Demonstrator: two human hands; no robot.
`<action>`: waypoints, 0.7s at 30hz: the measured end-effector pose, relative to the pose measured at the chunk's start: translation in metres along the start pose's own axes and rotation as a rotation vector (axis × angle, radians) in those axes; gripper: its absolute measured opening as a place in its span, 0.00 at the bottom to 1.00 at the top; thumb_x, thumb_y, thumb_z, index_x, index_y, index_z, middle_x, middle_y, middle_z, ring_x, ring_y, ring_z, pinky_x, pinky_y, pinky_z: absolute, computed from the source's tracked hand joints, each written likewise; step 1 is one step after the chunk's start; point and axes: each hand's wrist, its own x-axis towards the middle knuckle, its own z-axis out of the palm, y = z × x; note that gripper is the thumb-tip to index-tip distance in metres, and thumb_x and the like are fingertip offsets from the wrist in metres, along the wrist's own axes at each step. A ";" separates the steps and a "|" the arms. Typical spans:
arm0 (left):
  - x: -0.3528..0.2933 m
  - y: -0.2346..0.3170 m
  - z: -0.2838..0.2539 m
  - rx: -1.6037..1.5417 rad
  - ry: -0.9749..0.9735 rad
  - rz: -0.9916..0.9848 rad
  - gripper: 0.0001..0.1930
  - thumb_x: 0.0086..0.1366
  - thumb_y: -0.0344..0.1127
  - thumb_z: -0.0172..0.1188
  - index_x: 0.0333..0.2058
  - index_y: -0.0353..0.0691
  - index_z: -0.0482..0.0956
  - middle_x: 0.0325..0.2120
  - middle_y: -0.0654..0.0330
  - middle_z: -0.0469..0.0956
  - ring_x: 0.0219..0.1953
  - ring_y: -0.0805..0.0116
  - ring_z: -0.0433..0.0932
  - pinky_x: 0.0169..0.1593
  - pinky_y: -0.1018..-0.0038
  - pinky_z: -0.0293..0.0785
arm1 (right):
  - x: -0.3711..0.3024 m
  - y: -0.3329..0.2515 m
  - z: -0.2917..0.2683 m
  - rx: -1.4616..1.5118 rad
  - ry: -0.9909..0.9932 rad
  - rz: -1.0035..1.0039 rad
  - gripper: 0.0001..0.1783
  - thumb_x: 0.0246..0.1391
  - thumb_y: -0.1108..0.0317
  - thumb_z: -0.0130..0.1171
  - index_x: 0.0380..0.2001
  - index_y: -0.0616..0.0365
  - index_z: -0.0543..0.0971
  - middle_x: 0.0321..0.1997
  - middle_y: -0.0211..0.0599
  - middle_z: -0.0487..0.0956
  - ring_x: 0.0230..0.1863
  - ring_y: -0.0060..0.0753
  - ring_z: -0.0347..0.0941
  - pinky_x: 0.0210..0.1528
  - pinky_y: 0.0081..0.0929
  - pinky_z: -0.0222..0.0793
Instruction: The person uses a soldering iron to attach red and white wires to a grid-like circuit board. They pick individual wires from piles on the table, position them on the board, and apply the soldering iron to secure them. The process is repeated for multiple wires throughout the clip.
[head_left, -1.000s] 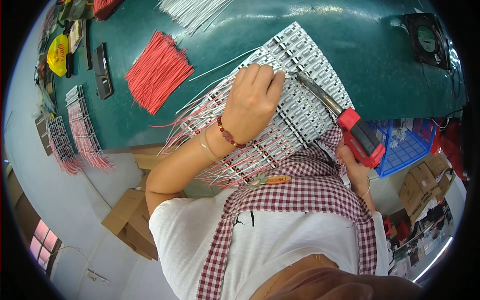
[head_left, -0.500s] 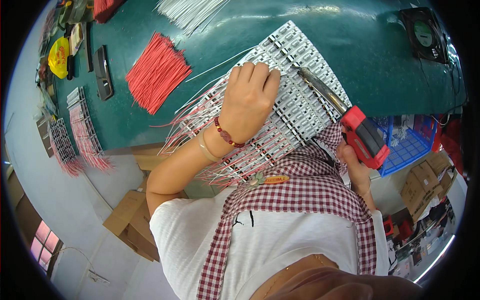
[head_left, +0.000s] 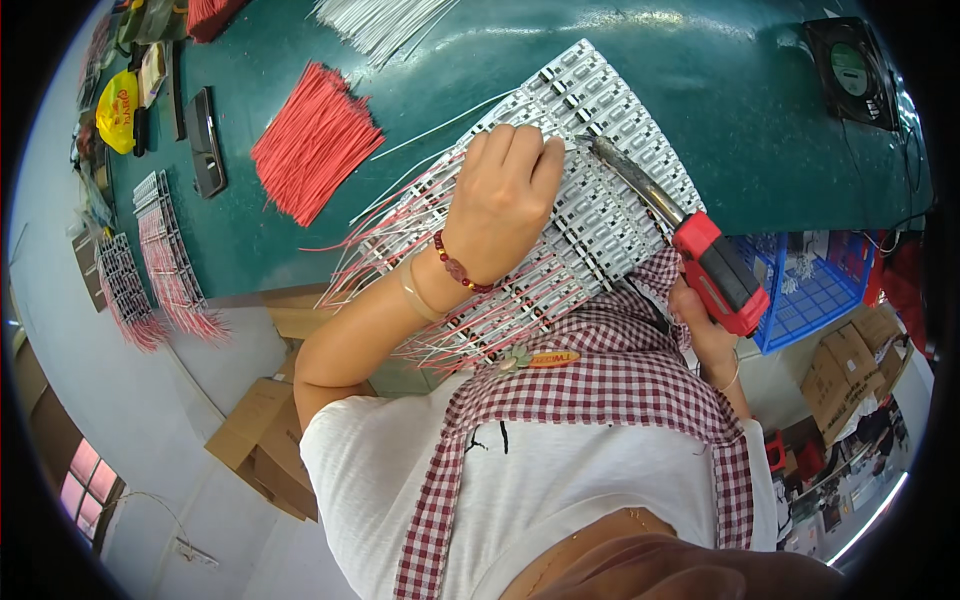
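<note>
We look down on a green worktable (head_left: 760, 175) in a pale-walled room, with cardboard boxes (head_left: 255, 430) below it at the left and a blue plastic basket (head_left: 815, 310) at the right. Across the table's near edge, set at a slant, lies the panel of grey-white boards (head_left: 610, 210), its lower part reaching over the edge toward our checked apron (head_left: 600, 385); red and white wires (head_left: 385, 235) spread from its left side. Our left hand (head_left: 505, 195) is over the panel's upper middle, back upward, fingers bent and close together; the fingertips are mostly hidden, so we cannot tell whether they grip anything. Our right hand (head_left: 705, 325) is wrapped round the handle of a red-and-black tool (head_left: 720, 270), whose dark metal barrel points up and left over the panel. Its tip is just beside our left fingertips, though we cannot tell whether it touches a board. Left of the panel we have a bundle of red wires (head_left: 315, 145), and above that, white wires (head_left: 385, 25). Two smaller wired panels (head_left: 165, 240) hang over the table's left part.
</note>
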 end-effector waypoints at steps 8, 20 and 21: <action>0.002 0.002 0.000 0.012 0.008 0.007 0.13 0.51 0.24 0.59 0.38 0.33 0.80 0.25 0.59 0.66 0.29 0.63 0.68 0.34 0.69 0.65 | 0.005 0.000 0.001 -0.170 0.017 -0.101 0.07 0.50 0.73 0.65 0.34 0.60 0.80 0.29 0.30 0.78 0.28 0.21 0.72 0.30 0.25 0.68; 0.004 0.002 -0.001 0.060 -0.040 -0.003 0.11 0.52 0.24 0.59 0.36 0.35 0.79 0.26 0.60 0.67 0.30 0.63 0.69 0.34 0.68 0.64 | -0.005 0.000 -0.006 0.099 0.017 -0.063 0.07 0.57 0.75 0.59 0.40 0.63 0.78 0.31 0.28 0.76 0.31 0.20 0.70 0.34 0.22 0.67; 0.004 0.002 -0.002 0.063 -0.052 -0.010 0.11 0.52 0.25 0.59 0.36 0.35 0.79 0.26 0.60 0.67 0.30 0.63 0.69 0.34 0.68 0.64 | -0.005 -0.001 -0.006 0.103 0.009 -0.062 0.07 0.57 0.74 0.59 0.39 0.63 0.78 0.31 0.28 0.75 0.31 0.20 0.69 0.33 0.22 0.66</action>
